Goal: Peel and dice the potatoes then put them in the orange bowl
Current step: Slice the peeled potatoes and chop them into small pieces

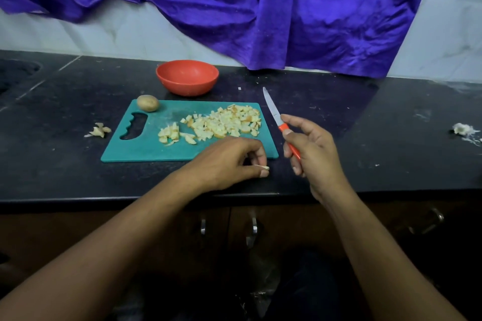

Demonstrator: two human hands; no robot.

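The left hand pinches a small potato scrap just off the near edge of the cutting board; the right hand loosely grips the knife by its handle, blade pointing away. That slack hold could let the knife slip, or a careless sweep could scatter the diced potato off the board. The orange bowl behind looks empty; one unpeeled potato sits at the board's far corner.

Right hand grips the orange-handled knife, blade pointing away. Left hand pinches a small potato scrap by the teal cutting board (diced potato piled on it, whole potato at the corner). Orange bowl sits behind on the counter.
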